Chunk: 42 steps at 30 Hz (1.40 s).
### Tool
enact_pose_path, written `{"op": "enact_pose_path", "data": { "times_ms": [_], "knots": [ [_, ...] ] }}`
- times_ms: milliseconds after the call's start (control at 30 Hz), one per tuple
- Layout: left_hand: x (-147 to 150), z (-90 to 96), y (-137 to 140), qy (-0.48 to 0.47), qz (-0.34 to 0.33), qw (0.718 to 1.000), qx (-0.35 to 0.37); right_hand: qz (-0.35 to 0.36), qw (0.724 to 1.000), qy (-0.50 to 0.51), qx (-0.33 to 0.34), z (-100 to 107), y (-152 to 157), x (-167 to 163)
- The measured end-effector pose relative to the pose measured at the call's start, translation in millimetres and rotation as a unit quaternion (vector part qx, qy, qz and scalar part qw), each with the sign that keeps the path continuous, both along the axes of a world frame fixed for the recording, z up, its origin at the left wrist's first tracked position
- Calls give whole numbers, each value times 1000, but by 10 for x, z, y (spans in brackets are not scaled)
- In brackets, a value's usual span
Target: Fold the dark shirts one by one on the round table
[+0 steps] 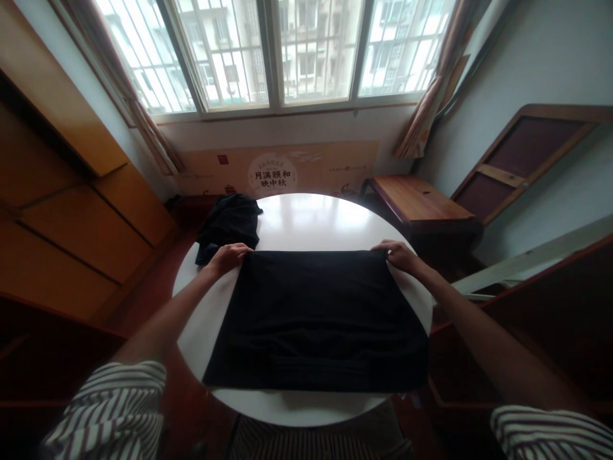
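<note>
A black garment lies spread over the round white table, its far edge straight and its near part creased. It looks like folded clothing, but its exact kind does not show. At the far left corner my left hand pinches the cloth between thumb and fingers. My right hand grips the far right corner in the same way. Both arms reach forward on either side of the cloth. Just beyond my left hand sits a crumpled dark pile of clothing.
The round table stands before a barred window. A wooden side table is at the back right, near a framed panel leaning on the wall. Wooden cabinets line the left, and curtains hang beside the window.
</note>
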<state>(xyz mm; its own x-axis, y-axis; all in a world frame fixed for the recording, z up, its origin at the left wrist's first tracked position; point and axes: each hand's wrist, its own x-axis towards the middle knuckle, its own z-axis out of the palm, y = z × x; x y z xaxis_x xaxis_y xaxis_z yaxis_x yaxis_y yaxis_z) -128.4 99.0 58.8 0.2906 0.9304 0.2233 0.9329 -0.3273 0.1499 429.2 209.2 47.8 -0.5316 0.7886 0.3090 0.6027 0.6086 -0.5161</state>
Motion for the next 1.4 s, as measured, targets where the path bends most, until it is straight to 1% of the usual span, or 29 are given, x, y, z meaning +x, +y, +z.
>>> {"op": "enact_pose_path", "data": {
  "times_ms": [67, 133, 233, 300, 367, 400, 433, 500, 567, 667, 733, 800, 900, 967, 1033, 1067, 1100, 1167, 1200, 1233, 1267, 1300, 1333, 1400],
  "knots": [
    [-41, -39, 17, -43, 13, 999, 13, -26, 1000, 13, -8, 7, 5, 16],
    [-72, -60, 29, -80, 35, 996, 10, -51, 998, 33, -33, 18, -3, 19],
    [-72, -52, 41, -114, 64, 991, -16, -72, 988, 78, -109, 51, -34, 4],
    [-44, -26, 45, -143, 86, 985, -41, -93, 972, 122, -179, 91, -68, -6],
    [-6, 4, 49, -176, 114, 975, -68, -115, 947, 173, -244, 142, -112, -10],
    [14, 17, 51, -187, 129, 971, -77, -123, 937, 188, -266, 167, -135, -11],
    [34, 27, 54, -191, 140, 968, -83, -127, 933, 192, -275, 190, -157, -13],
    [72, 42, 70, -193, 148, 966, -88, -125, 943, 171, -257, 220, -187, -16],
    [105, 57, 108, -210, 151, 963, -80, -125, 956, 152, -217, 226, -180, -21],
    [153, 107, 231, -254, 153, 953, -56, -139, 959, 179, -171, 199, -69, -28],
    [185, 164, 359, -238, 173, 955, -35, -164, 956, 195, -143, 175, 72, -37],
    [220, 232, 508, -198, 202, 959, -20, -198, 956, 188, -110, 161, 243, -57],
    [313, 327, 718, -157, 228, 961, -3, -253, 958, 127, -53, 183, 472, -141],
    [459, 365, 815, -144, 233, 962, 12, -288, 956, 54, -12, 219, 548, -282],
    [717, 361, 858, -121, 217, 968, 36, -298, 954, -18, 34, 245, 525, -529],
    [887, 339, 859, -104, 185, 976, 43, -281, 957, -48, 57, 245, 474, -692],
    [1075, 300, 846, -85, 136, 986, 41, -247, 963, -72, 75, 232, 400, -873],
    [1452, 182, 788, -41, 18, 999, 3, -142, 980, -115, 81, 165, 203, -1246],
    [1611, 108, 751, -20, -22, 999, -30, -102, 983, -141, 64, 114, 97, -1412],
    [1731, 32, 713, -4, -38, 997, -64, -80, 981, -171, 38, 57, -3, -1546],
    [1804, -42, 677, 10, -33, 995, -93, -72, 978, -196, 12, 0, -89, -1640],
    [1827, -108, 646, 20, -13, 993, -114, -72, 974, -216, -11, -51, -154, -1689],
    [1803, -164, 622, 26, 15, 992, -125, -79, 969, -231, -29, -91, -195, -1694],
    [1647, -238, 587, 27, 65, 990, -123, -108, 962, -246, -50, -133, -214, -1595]
  ]
}}
